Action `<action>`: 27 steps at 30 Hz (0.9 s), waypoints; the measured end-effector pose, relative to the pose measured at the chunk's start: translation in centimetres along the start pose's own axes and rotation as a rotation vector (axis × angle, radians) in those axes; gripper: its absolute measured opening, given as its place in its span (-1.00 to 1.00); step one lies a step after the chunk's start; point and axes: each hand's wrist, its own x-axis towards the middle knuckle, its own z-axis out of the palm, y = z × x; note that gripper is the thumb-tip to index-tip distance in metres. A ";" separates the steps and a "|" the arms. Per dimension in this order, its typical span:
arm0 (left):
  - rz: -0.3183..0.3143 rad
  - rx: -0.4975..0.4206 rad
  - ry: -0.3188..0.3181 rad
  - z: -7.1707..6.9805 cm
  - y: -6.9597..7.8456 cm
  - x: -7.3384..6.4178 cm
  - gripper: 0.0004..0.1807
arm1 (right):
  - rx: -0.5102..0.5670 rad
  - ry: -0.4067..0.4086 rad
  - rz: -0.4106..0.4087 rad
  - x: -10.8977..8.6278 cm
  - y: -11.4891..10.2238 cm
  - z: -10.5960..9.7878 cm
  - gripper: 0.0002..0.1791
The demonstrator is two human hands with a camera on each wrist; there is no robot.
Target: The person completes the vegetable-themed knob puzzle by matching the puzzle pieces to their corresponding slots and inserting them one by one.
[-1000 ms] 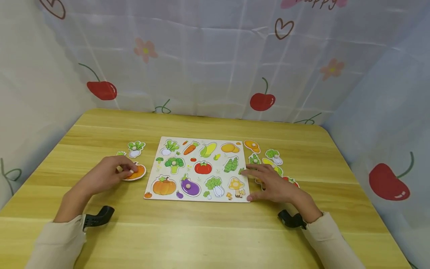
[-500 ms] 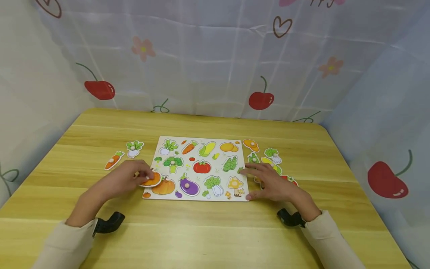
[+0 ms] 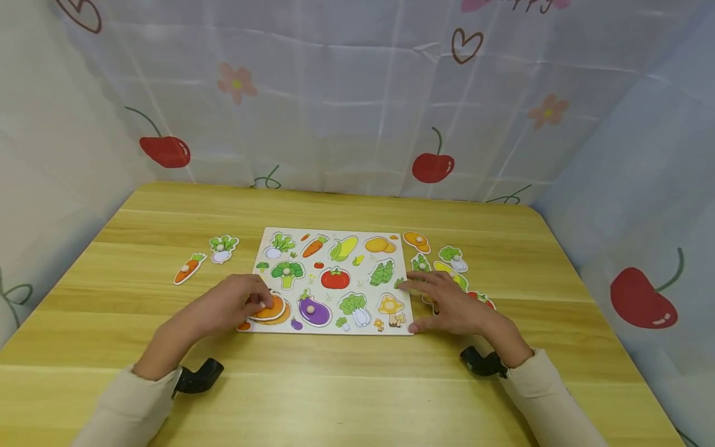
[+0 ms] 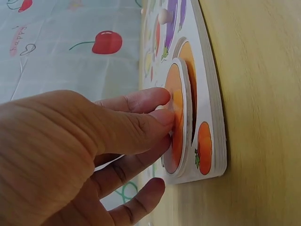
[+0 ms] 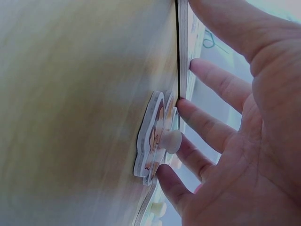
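Observation:
My left hand (image 3: 237, 304) pinches the small knob of the pumpkin puzzle piece (image 4: 178, 80) between thumb and fingers. That piece is slightly tilted over the printed pumpkin at the near left corner of the wooden puzzle board (image 3: 360, 273), partly overlapping the printed shape. An eggplant piece (image 3: 314, 310) and a broccoli piece (image 3: 287, 273), both with knobs, sit in their places on the board. My right hand (image 3: 449, 304) rests at the board's right edge, its fingers spread and gripping nothing. Beneath its palm lies a knobbed piece (image 5: 151, 141), mostly hidden in the head view.
On the left lie a carrot piece (image 3: 190, 269) and a radish piece (image 3: 223, 248). Right of the board are a potato piece (image 3: 414, 241), an asparagus piece (image 3: 420, 262), a bok choy piece (image 3: 452, 256), a corn piece (image 3: 447, 270) and a partly covered tomato piece (image 3: 483, 299).
My left hand has carried the pumpkin piece rightward from the table onto the board, over the printed pumpkin. The carrot piece has come into full view. My right hand stays put.

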 end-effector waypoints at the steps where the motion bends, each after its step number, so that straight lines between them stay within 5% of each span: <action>1: 0.003 0.001 -0.001 0.1 0.0 0.0 -0.82 | 0.001 0.000 -0.001 0.0 0.0 0.0 -0.12; 27: 0.003 0.057 -0.022 0.7 0.6 0.2 -0.82 | 0.009 -0.009 0.004 0.1 -0.1 -0.1 -0.13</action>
